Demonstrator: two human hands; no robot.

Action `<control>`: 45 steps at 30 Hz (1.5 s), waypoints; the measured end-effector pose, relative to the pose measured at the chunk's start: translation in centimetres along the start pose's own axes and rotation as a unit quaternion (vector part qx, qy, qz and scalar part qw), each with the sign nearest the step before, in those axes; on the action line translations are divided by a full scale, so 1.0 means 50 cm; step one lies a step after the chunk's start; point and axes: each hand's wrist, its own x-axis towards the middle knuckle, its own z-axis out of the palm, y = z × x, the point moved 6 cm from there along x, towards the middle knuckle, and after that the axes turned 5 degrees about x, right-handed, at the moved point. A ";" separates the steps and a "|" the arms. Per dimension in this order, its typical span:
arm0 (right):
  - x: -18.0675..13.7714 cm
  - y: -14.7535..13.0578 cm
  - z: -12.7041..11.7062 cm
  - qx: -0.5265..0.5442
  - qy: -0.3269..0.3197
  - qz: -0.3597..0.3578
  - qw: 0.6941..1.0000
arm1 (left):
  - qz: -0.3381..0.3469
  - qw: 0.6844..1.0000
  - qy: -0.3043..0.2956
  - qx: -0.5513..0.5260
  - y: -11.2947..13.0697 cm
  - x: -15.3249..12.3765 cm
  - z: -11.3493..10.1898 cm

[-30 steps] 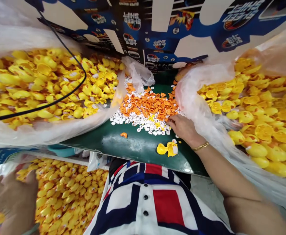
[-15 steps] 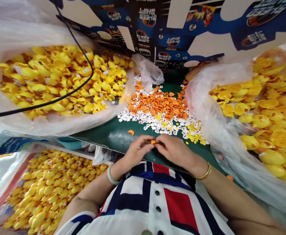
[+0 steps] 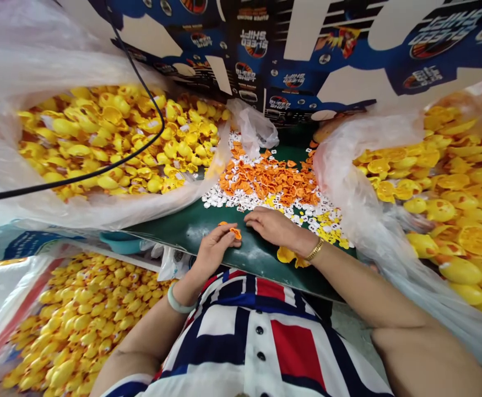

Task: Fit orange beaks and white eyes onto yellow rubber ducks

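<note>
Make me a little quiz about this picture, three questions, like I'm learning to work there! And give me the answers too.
1. True or false: the left hand holds a small orange piece.

2. Which hand has a gold bracelet at its wrist?
A) the left hand
B) the right hand
C) both

3. Fill in the gap: the pile of small pieces on the green tabletop is orange, white and ____.

Key:
1. True
2. B
3. Yellow
</note>
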 end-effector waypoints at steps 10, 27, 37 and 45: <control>0.040 0.047 0.013 -0.114 -0.007 0.012 0.993 | -0.051 0.988 -0.028 -0.145 0.022 0.032 0.037; -0.084 0.033 -0.024 0.248 0.144 0.127 0.949 | -0.065 0.979 -0.081 -0.173 0.038 0.061 0.102; -0.100 0.045 -0.009 0.367 0.143 0.163 0.905 | -0.061 0.981 -0.097 -0.157 0.033 0.050 0.113; -0.105 0.044 -0.007 0.333 0.167 0.153 0.915 | 0.051 0.997 -0.034 -0.055 0.058 0.036 0.108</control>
